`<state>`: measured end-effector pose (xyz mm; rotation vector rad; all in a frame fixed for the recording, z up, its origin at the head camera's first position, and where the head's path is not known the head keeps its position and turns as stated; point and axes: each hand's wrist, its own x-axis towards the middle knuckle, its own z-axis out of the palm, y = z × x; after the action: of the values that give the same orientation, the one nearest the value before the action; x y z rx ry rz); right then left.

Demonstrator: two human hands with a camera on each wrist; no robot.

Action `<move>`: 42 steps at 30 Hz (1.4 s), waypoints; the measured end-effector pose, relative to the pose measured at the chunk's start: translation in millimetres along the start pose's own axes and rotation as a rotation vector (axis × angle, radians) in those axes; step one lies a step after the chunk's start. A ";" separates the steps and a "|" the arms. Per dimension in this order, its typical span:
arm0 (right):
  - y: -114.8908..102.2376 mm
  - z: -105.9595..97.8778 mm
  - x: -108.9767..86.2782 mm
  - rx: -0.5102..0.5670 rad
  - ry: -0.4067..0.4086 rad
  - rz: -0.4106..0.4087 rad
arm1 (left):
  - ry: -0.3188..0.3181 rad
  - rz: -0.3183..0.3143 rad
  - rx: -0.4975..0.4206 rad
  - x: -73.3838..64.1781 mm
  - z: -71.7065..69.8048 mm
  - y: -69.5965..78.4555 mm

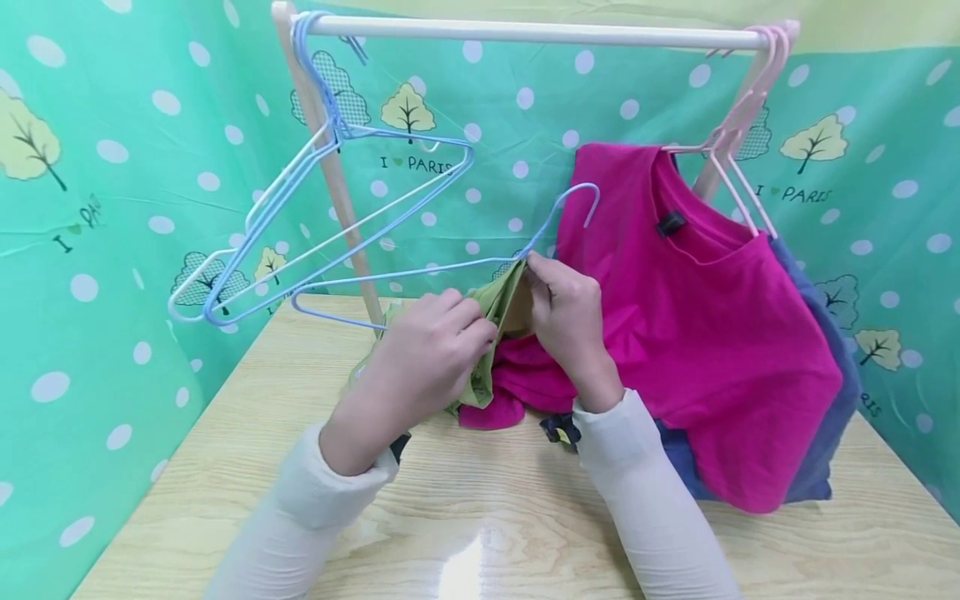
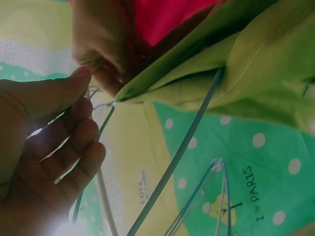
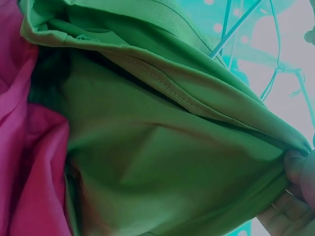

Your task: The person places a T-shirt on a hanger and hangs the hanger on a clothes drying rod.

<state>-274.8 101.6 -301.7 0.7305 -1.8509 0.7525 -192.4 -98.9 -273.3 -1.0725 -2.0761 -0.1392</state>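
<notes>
My right hand (image 1: 566, 317) pinches the edge of a green garment (image 1: 480, 383) close below the hook of a light blue hanger (image 1: 420, 272). One arm of this hanger runs into the cloth; the other sticks out to the left. The right wrist view shows the garment (image 3: 172, 147) spread wide from the pinching fingertips, with a stitched seam. My left hand (image 1: 427, 358) is in front of the garment. In the left wrist view its fingers (image 2: 81, 135) are loosely bent beside the hanger wire, and its thumb stands apart from the cloth.
A rack with a white bar (image 1: 525, 33) stands behind. Blue and white hangers (image 1: 322, 83) hang at its left. At its right, pink hangers (image 1: 750, 100) carry a magenta shirt (image 1: 720, 350), with a blue garment (image 1: 821, 467) behind it. Below is a wooden table (image 1: 225, 500).
</notes>
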 end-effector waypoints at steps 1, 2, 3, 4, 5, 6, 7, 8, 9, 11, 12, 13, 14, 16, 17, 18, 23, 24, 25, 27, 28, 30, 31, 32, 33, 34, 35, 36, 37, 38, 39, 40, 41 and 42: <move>0.2 -0.2 0.1 -0.001 -0.003 -0.001 | -0.020 0.002 0.003 0.4 2.5 1.1; 0.3 -0.4 0.4 0.000 -0.005 0.002 | -0.041 0.002 0.003 0.6 5.5 2.0; 0.5 -0.5 0.6 -0.001 -0.009 0.001 | -0.063 0.001 0.001 0.6 8.3 2.7; 0.6 -0.6 0.8 0.000 -0.011 0.003 | -0.080 -0.001 -0.007 0.5 11.1 3.2; 0.6 -0.6 1.0 0.002 -0.013 0.005 | -0.092 -0.002 -0.012 0.4 13.8 3.7; 0.6 -0.6 1.3 0.004 -0.014 0.007 | -0.103 -0.002 -0.020 0.4 16.2 4.1; 0.6 -0.6 1.5 0.007 -0.015 0.010 | -0.113 -0.002 -0.025 0.4 18.6 4.3; 0.6 -0.7 1.7 0.011 -0.016 0.011 | -0.124 -0.004 -0.027 0.1 21.3 4.4; 0.7 -0.7 1.8 0.013 -0.017 0.013 | -0.137 -0.004 -0.027 -0.1 23.8 4.6; 0.6 -0.9 1.9 0.017 -0.019 0.016 | -0.168 -0.003 -0.017 -0.4 28.4 5.0; 0.8 -0.9 1.9 0.018 -0.019 0.018 | -0.192 -0.005 -0.006 -0.4 30.8 5.2; 0.8 -1.1 1.9 0.020 -0.019 0.019 | -0.216 -0.007 0.004 -0.5 33.6 5.3; 0.9 -1.3 1.9 0.021 -0.019 0.022 | -0.240 -0.010 0.013 -0.4 36.0 5.6; 1.0 -1.6 2.1 0.022 -0.019 0.026 | -0.279 -0.020 0.029 -0.5 40.8 5.9; 1.1 -1.8 2.1 0.021 -0.018 0.028 | -0.295 -0.028 0.034 -0.6 43.5 6.1; 1.1 -2.0 2.1 0.019 -0.017 0.029 | -0.309 -0.034 0.041 -1.0 46.3 6.3; 2.3 -2.9 2.3 0.013 -0.021 0.036 | -0.396 -0.033 0.033 -0.9 57.4 10.0; 2.6 -3.2 2.5 0.012 -0.024 0.038 | -0.417 -0.031 0.034 -0.9 59.5 10.9; 2.9 -3.5 2.6 0.011 -0.024 0.041 | -0.439 -0.035 0.029 -0.7 61.4 11.9; 2.9 -4.6 3.0 0.006 -0.025 0.048 | -0.482 -0.059 0.028 -1.4 65.4 13.0; 3.0 -5.1 3.4 0.005 -0.024 0.050 | -0.499 -0.077 0.028 -2.1 67.1 13.3; 3.1 -6.0 3.7 0.006 -0.015 0.053 | -0.534 -0.118 0.029 -3.6 70.0 13.7; 3.2 -6.5 3.9 0.007 -0.010 0.055 | -0.551 -0.143 0.024 -4.3 71.0 13.7; 3.2 -6.9 4.1 0.008 -0.007 0.055 | -0.567 -0.166 0.021 -5.0 71.9 13.5; 3.5 -7.2 4.1 0.012 -0.003 0.057 | -0.581 -0.190 0.017 -5.6 72.6 13.3; 3.8 -7.5 4.2 0.016 0.002 0.058 | -0.591 -0.212 0.014 -6.4 73.4 13.0; 4.0 -7.7 4.1 0.021 0.012 0.061 | -0.597 -0.234 0.012 -7.0 74.1 12.7; 4.3 -7.9 4.0 0.027 0.020 0.065 | -0.596 -0.255 0.008 -7.6 74.6 12.4; 4.7 -8.3 4.0 0.029 0.021 0.065 | -0.590 -0.272 0.006 -8.3 75.7 11.9; 5.1 -8.6 3.9 0.032 0.024 0.067 | -0.586 -0.288 0.008 -8.9 76.1 11.8; 5.7 -8.8 3.7 0.036 0.026 0.068 | -0.582 -0.307 0.012 -9.6 76.3 11.9; 6.1 -9.1 3.6 0.037 0.027 0.069 | -0.580 -0.329 0.016 -10.2 76.2 12.1; 6.7 -9.3 3.5 0.039 0.028 0.072 | -0.578 -0.352 0.025 -10.8 75.8 12.5; 7.3 -9.5 3.4 0.040 0.025 0.074 | -0.580 -0.375 0.036 -11.2 75.0 13.0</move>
<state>-276.3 112.9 -296.6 0.6783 -1.8526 0.8446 -223.4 -66.5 -335.8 -0.7416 -2.7797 0.0321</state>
